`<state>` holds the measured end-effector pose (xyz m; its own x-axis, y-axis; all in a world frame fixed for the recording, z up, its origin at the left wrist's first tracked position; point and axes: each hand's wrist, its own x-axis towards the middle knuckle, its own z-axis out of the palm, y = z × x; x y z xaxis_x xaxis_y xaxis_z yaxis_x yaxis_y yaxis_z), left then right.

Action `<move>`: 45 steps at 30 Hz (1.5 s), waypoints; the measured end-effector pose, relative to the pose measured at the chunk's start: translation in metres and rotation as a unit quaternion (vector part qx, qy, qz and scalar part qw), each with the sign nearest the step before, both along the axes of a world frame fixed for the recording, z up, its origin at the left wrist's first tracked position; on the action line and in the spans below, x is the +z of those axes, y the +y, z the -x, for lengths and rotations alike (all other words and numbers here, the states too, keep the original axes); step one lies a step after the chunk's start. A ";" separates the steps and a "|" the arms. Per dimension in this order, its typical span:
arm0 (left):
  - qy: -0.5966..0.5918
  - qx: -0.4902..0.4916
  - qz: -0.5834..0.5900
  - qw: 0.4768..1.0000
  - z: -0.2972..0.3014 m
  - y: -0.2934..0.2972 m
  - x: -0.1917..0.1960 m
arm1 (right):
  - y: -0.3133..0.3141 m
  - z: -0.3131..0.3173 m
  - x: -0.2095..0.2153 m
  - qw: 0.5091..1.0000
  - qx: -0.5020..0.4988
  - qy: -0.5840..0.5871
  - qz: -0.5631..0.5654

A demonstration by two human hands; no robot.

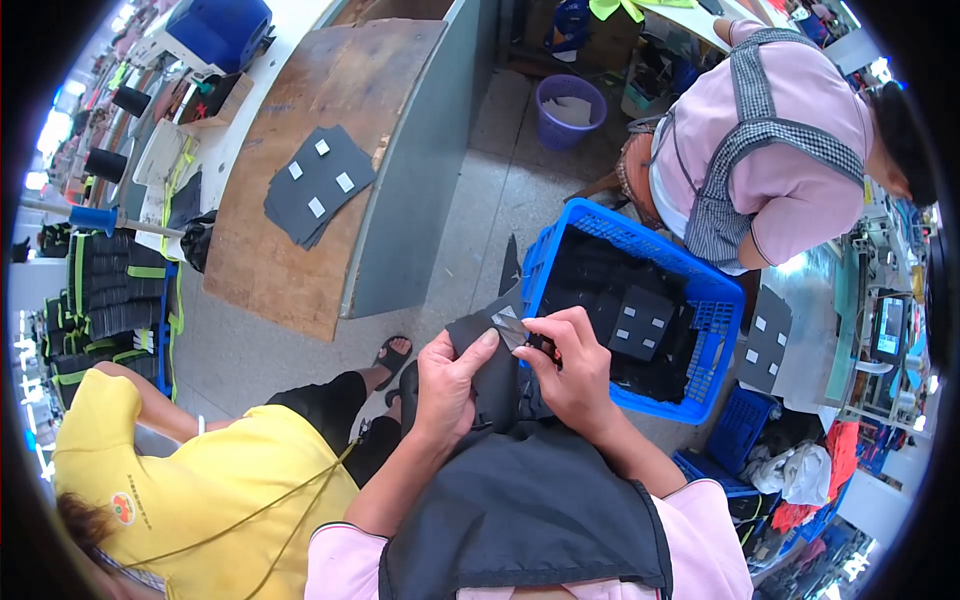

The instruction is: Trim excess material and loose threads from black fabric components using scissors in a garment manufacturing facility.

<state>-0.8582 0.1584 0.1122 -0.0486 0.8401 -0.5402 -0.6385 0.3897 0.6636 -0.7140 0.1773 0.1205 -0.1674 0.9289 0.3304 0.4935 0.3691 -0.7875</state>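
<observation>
Left hand [447,385] gripped a dark fabric piece [490,375] just beside the blue crate [715,300], thumb pressed on it. Right hand [575,370] pinched the small grey sticker [510,328] at the piece's top edge, crate side.

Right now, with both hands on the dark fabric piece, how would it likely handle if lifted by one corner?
Probably floppy: the fabric piece bends over the left hand and the right hand. Likely light, since fingertips alone hold it. The small pale tag on it looks flat and may peel or flex with the cloth.
</observation>
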 end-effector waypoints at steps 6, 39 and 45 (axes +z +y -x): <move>0.005 0.000 0.009 1.000 0.000 0.000 0.001 | -0.001 -0.001 -0.014 0.999 -0.034 0.018 0.017; 0.010 0.012 0.005 1.000 0.007 0.004 -0.001 | 0.007 0.002 -0.005 0.995 -0.003 0.065 0.073; -0.009 -0.077 -0.011 0.997 0.033 0.008 -0.003 | 0.053 -0.022 0.008 0.934 0.113 0.178 0.289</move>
